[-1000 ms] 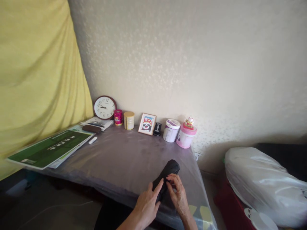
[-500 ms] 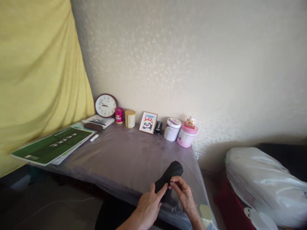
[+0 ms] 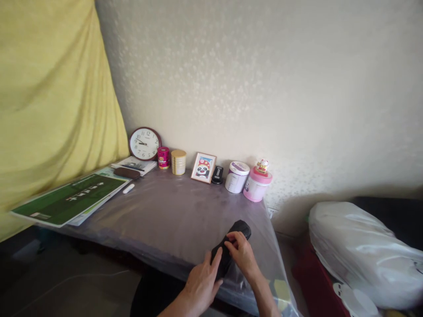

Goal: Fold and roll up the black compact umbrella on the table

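Observation:
What looks like a folded black umbrella point(image 3: 240, 227) lies slanted over the near right part of the table, its wider end pointing away from me. My left hand point(image 3: 202, 279) grips its near part, thumb on one side and index finger laid along the top. Thumb and fingertips of my right hand point(image 3: 243, 255) are pinched together at the umbrella's upper middle, on its dark fabric or strap; exactly what sits between them is too small to make out.
Along the wall stand a clock point(image 3: 144, 144), a pink can point(image 3: 163, 157), a yellow tin point(image 3: 178, 162), a panda picture point(image 3: 203, 167), and two tubs, one white point(image 3: 237, 177) and one pink point(image 3: 257, 185). A green board point(image 3: 74, 198) covers the left side. Right of the table sits a white plastic bag point(image 3: 357, 246).
My right hand has shifted left and slightly up, from the umbrella's right side onto its top, still pinching. My left hand keeps its grip near the lower part.

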A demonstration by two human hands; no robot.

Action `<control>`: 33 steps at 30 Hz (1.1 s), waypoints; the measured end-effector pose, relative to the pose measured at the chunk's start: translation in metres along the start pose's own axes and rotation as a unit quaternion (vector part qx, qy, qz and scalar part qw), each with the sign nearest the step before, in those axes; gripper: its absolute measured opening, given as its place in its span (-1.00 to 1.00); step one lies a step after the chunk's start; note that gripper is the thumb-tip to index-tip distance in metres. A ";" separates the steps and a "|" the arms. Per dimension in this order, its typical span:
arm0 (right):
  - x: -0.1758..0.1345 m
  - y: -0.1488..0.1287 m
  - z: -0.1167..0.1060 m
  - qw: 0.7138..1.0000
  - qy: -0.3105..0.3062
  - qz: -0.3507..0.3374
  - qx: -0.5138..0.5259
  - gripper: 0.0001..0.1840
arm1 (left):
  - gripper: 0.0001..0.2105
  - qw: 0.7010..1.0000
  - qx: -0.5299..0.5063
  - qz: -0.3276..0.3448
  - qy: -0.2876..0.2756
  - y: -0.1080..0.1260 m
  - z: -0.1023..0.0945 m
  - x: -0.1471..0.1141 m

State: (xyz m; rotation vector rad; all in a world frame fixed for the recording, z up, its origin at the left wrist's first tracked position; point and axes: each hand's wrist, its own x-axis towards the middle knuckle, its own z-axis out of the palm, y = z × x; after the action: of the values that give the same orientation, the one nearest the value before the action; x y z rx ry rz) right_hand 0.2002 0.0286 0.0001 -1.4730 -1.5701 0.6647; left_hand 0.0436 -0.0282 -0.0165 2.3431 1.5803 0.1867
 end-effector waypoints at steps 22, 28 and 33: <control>-0.007 -0.001 -0.009 0.992 -0.072 -0.103 0.006 -0.77 | -0.12 0.997 -0.065 0.034 -0.034 -0.011 -0.010 -0.020; -0.036 0.009 -0.057 0.997 -0.042 0.012 0.065 -0.75 | -0.14 0.996 -0.065 0.045 -0.040 -0.014 -0.003 -0.018; -0.049 0.052 -0.088 0.993 0.079 0.076 0.034 -0.61 | -0.19 0.984 -0.175 0.043 0.014 -0.023 0.001 -0.015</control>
State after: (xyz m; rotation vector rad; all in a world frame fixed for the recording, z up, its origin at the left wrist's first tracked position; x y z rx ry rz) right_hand 0.2989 -0.0262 -0.0119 -1.5658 -1.3127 0.6662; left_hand 0.0175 -0.0340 -0.0241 2.1407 1.3323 0.4773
